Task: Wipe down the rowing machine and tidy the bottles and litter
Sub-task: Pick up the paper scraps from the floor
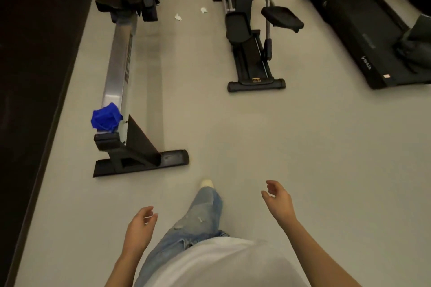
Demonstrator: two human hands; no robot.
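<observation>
Hands (210, 212) empty, fingers loosely curled; rowing machine (121, 58) rail lettering unreadable.

A crumpled blue cloth (106, 117) lies on the near end of the silver rowing machine rail (117, 63); both bare hands, left hand (140, 223) and right hand (278, 200), hang empty above the grey floor (256, 135).

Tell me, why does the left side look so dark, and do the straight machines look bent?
In the head view, the dark strip at the left is nearly black and without detail; the rowing machine's rail catches a soft sheen; the wide lens splays the treadmill outward; both hands look slightly soft.
</observation>
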